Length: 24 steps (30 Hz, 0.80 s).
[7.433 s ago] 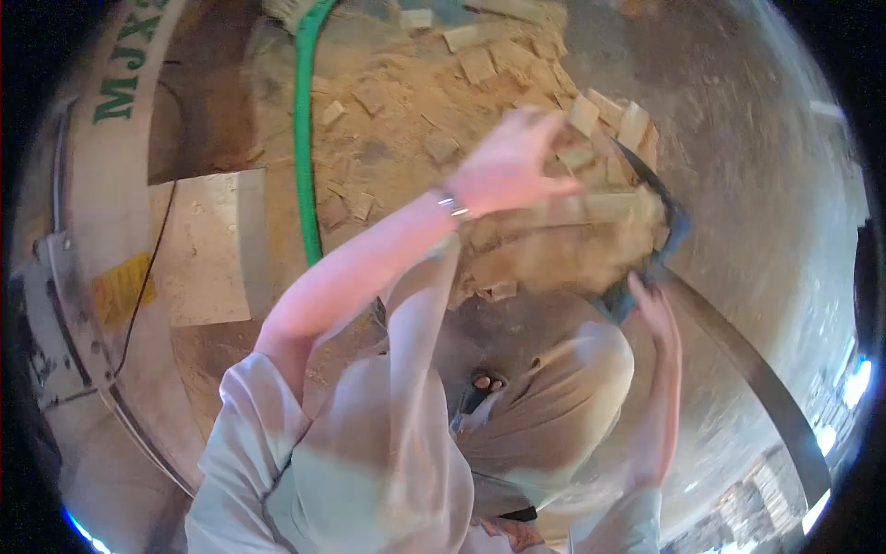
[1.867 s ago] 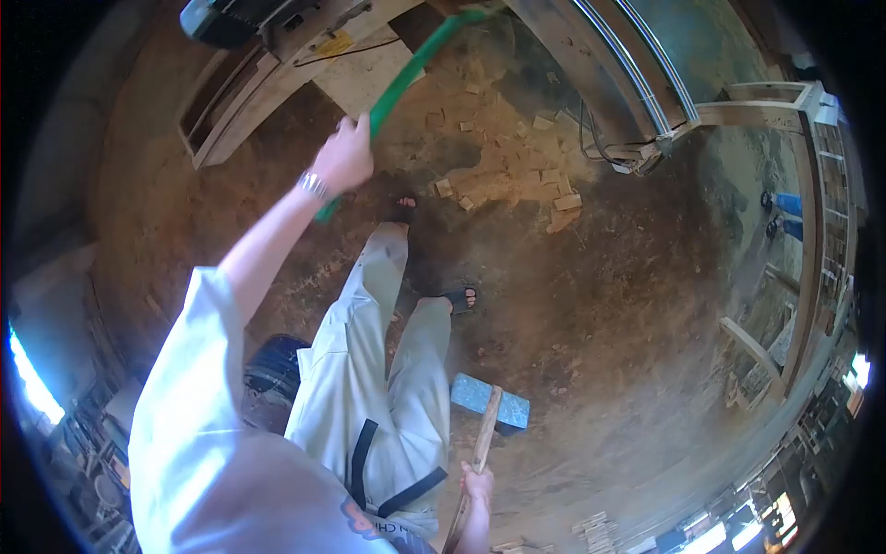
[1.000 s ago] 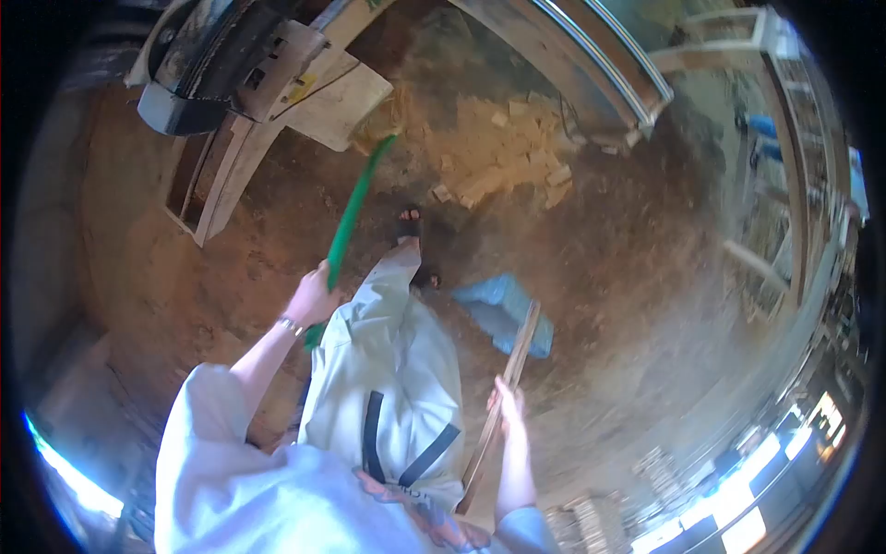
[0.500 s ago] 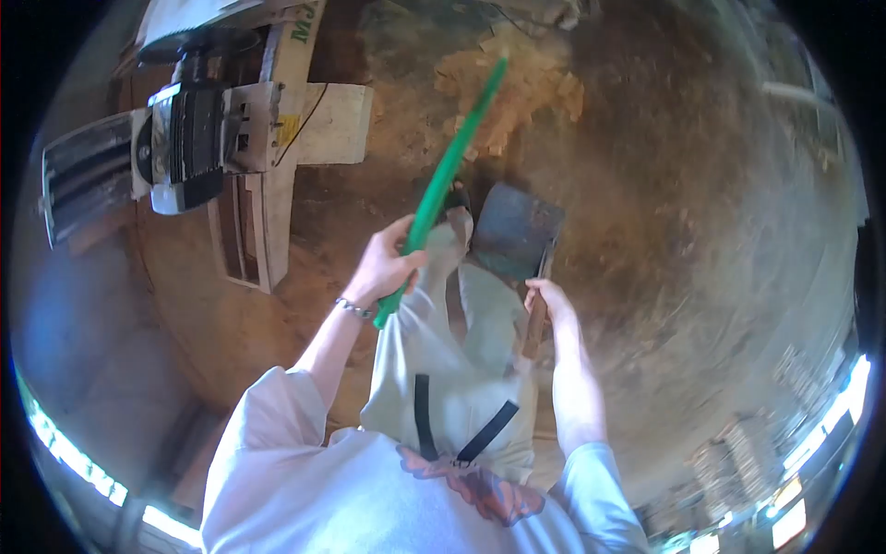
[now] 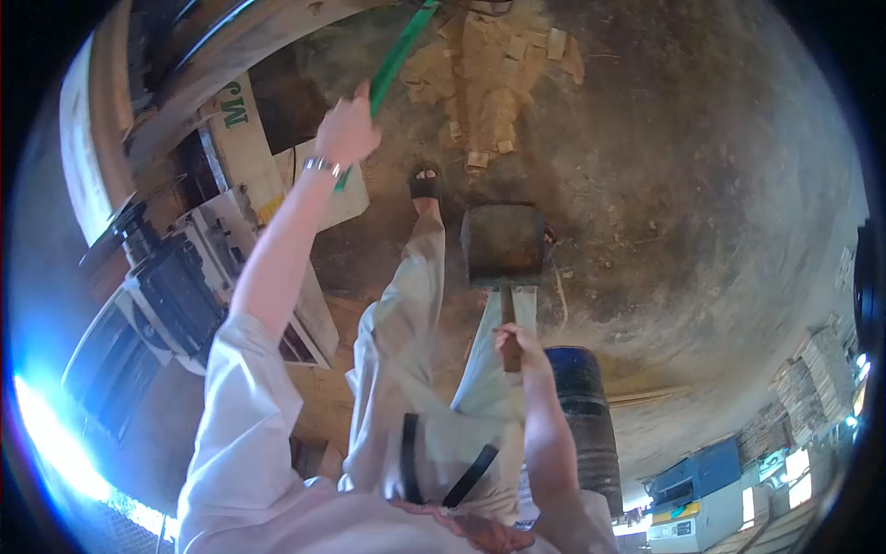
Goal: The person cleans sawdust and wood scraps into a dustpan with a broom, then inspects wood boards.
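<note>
My left hand (image 5: 348, 129) is closed around a long green pole (image 5: 399, 57), stretched out to the upper left. The pole's far end is cut off at the top edge of the view, so what it ends in is hidden. My right hand (image 5: 519, 343) grips the wooden handle of a dark, square dustpan (image 5: 503, 244). The pan is held low in front of my right leg, its wide edge facing away from me. Beyond it, wood scraps and sawdust (image 5: 480, 88) lie heaped on the floor.
A machine with a dark motor (image 5: 180, 286) and pale frame stands close on my left. A dark barrel (image 5: 583, 415) is near my right side. My sandalled left foot (image 5: 425, 183) is forward on the dusty floor. Stacked material (image 5: 808, 388) lies far right.
My left hand has swung forward and up to the left with the green pole. The dustpan has moved slightly left and levelled out. My left foot has stepped forward.
</note>
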Tool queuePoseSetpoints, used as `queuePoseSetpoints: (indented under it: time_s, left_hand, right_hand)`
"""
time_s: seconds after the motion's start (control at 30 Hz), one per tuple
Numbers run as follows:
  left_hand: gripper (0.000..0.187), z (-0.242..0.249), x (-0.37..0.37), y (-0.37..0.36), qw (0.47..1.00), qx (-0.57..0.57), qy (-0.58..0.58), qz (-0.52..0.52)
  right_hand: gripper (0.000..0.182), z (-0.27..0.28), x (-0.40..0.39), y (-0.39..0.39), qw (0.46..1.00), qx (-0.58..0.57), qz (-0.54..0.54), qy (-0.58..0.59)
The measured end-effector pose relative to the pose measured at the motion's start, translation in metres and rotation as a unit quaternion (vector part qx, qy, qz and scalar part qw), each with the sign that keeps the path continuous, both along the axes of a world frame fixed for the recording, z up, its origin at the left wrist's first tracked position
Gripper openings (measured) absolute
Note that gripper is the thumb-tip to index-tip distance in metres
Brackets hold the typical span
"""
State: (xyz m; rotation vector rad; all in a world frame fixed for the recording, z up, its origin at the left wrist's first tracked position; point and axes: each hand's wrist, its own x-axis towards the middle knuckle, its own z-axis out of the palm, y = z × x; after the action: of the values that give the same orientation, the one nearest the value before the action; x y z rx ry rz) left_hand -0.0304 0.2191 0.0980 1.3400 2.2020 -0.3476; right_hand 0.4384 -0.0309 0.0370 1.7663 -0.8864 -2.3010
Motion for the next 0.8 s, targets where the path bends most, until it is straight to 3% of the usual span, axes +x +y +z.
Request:
queuePoseSetpoints:
  time_s: [0.07,0.1,0.13,0.2,0.23,0.3,0.33,0.4,0.47,0.5,0.57,0.6,0.7,0.8]
  left_hand:
    - [0.061,-0.073,-0.022,0.019,0.987,0.085,0.079,-0.109]
    - [0.055,-0.086,-0.025,0.037,0.983,0.092,0.090,-0.128]
    - [0.049,-0.100,-0.031,0.060,0.979,0.103,0.101,-0.147]
    - [0.041,-0.188,-0.057,0.085,0.923,0.133,0.249,-0.260]
    - [0.045,-0.187,-0.054,0.089,0.917,0.070,0.252,-0.301]
    - [0.055,-0.175,-0.041,0.108,0.887,-0.048,0.252,-0.384]
    - [0.051,-0.182,-0.042,0.106,0.924,0.008,0.173,-0.341]
    - [0.043,-0.199,-0.050,0.096,0.964,0.119,0.012,-0.236]
    - [0.045,-0.154,-0.044,0.092,0.967,0.040,-0.001,-0.253]
    - [0.046,-0.130,-0.039,0.085,0.965,0.001,-0.008,-0.261]
    - [0.049,-0.103,-0.040,0.069,0.960,-0.058,-0.030,-0.273]
    - [0.051,-0.093,-0.042,0.066,0.955,-0.085,-0.039,-0.281]
    - [0.077,-0.059,-0.044,0.056,0.940,-0.195,-0.066,-0.273]
    - [0.080,-0.033,-0.042,0.036,0.933,-0.210,-0.108,-0.273]
  right_hand:
    - [0.015,0.006,-0.042,0.011,0.994,0.104,0.042,0.010]
    - [0.012,0.011,-0.059,0.016,0.987,0.148,0.061,0.011]
    - [0.012,-0.003,-0.073,0.019,0.994,0.103,-0.019,0.007]
    - [0.012,-0.033,-0.091,0.033,0.994,0.102,-0.049,0.008]
    - [0.015,-0.043,-0.098,0.044,0.993,0.034,-0.108,0.024]
    - [0.018,-0.060,-0.111,0.072,0.983,-0.073,-0.168,0.017]
    - [0.017,-0.066,-0.119,0.092,0.980,-0.111,-0.168,-0.004]
    - [0.014,-0.075,-0.138,0.132,0.980,0.035,-0.173,0.091]
    - [0.014,-0.053,-0.174,0.191,0.986,0.108,-0.128,0.012]
    - [0.012,-0.068,-0.178,0.206,0.989,0.098,-0.100,0.038]
    - [0.008,-0.084,-0.184,0.236,0.981,0.048,-0.181,0.057]
    - [0.008,-0.084,-0.189,0.255,0.982,0.078,-0.171,0.028]
    - [0.011,-0.094,-0.195,0.320,0.975,0.182,-0.122,-0.033]
    - [0.015,-0.132,-0.169,0.370,0.976,0.189,0.015,0.105]
